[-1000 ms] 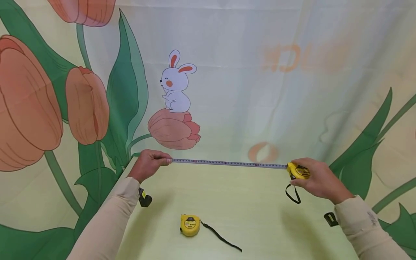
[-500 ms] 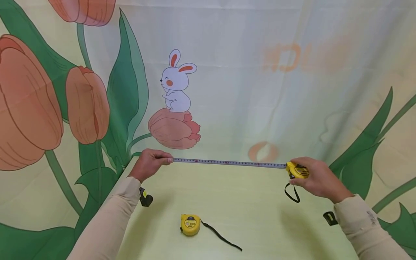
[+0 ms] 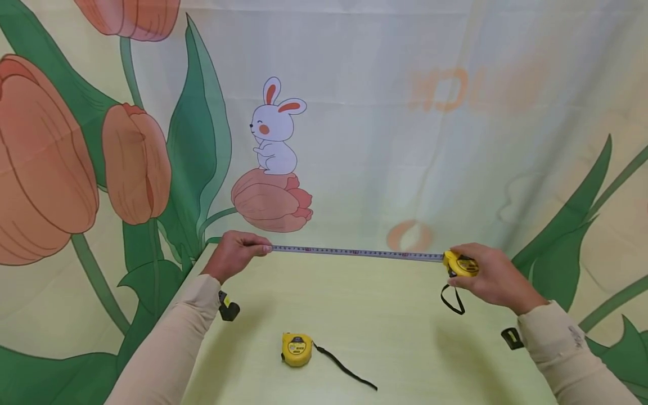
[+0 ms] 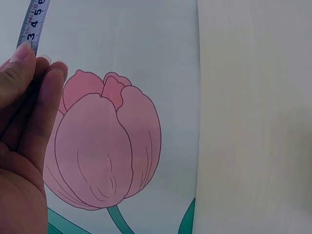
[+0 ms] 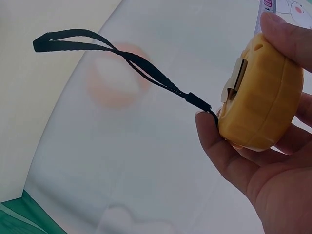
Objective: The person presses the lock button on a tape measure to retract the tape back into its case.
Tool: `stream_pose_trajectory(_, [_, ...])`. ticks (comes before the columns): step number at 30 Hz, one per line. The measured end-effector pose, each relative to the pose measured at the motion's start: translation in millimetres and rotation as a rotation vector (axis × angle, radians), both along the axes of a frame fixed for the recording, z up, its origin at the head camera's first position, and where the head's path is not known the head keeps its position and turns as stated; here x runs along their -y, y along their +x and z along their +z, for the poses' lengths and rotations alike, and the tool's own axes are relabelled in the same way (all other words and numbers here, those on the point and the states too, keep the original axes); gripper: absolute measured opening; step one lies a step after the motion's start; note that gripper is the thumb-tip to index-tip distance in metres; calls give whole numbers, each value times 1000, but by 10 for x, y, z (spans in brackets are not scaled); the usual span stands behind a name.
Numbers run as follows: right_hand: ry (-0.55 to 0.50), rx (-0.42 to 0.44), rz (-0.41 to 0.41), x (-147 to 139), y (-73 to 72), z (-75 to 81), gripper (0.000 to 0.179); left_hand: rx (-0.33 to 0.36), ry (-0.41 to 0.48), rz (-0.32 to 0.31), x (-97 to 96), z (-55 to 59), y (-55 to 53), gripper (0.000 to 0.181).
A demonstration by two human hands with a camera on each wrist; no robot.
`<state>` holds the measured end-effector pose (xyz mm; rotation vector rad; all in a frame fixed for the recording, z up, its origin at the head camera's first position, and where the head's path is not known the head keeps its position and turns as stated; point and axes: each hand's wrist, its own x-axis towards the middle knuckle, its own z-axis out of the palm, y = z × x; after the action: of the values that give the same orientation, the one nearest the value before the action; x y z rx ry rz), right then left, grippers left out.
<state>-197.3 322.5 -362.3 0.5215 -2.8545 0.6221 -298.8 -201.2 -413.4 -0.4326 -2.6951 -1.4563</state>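
In the head view a tape measure's blade (image 3: 354,252) stretches between the two hands, held above the table. My left hand (image 3: 235,256) pinches its free end between thumb and fingers; in the left wrist view the thumb (image 4: 22,56) lies just below the 3 mark. On the other side my right hand (image 3: 493,275) grips the yellow tape measure case (image 5: 261,95), fingers around its body and thumb near the blade's mouth. A black wrist strap (image 5: 146,68) dangles from the case. Closer to me a second yellow tape measure (image 3: 296,350) lies on the table, its blade not showing.
The second tape's black strap (image 3: 346,369) trails right across the pale table (image 3: 405,337). Behind the table hangs a cloth backdrop (image 3: 354,140) printed with tulips and a rabbit. Black wrist-worn devices show below each forearm.
My right hand and the tape case have shifted slightly left, and my left hand slightly right. The visible blade between them is a little shorter. The second tape measure stays put.
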Motion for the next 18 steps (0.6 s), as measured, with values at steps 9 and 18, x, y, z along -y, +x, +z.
stream_pose_trajectory(9, [12, 2, 7, 24, 1, -6, 57, 10, 4, -6, -35, 17, 19, 18])
stream_pose_trajectory(18, [-6, -13, 8, 63, -8, -14, 57, 0, 12, -8, -46, 10, 24, 16])
